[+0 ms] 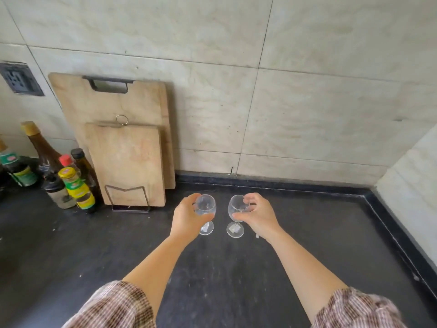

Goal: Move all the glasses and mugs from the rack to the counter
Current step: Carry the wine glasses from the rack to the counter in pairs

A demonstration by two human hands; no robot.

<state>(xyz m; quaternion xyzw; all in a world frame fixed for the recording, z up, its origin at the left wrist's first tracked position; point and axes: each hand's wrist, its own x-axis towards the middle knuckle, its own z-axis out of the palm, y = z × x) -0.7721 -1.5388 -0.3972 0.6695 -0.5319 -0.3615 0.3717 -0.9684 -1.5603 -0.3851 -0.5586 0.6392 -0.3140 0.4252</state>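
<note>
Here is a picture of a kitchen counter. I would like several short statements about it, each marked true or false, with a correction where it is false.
1. The left hand grips the left glass and the right hand grips the right glass. True.
2. Both glasses are upside down. False: both are upright, foot down on the counter.
3. Two cutting boards lean against the wall. True.
4. The bottles stand right of the glasses. False: they stand far left, beside the boards.
5. The two glasses touch each other. False: a gap separates them.
</note>
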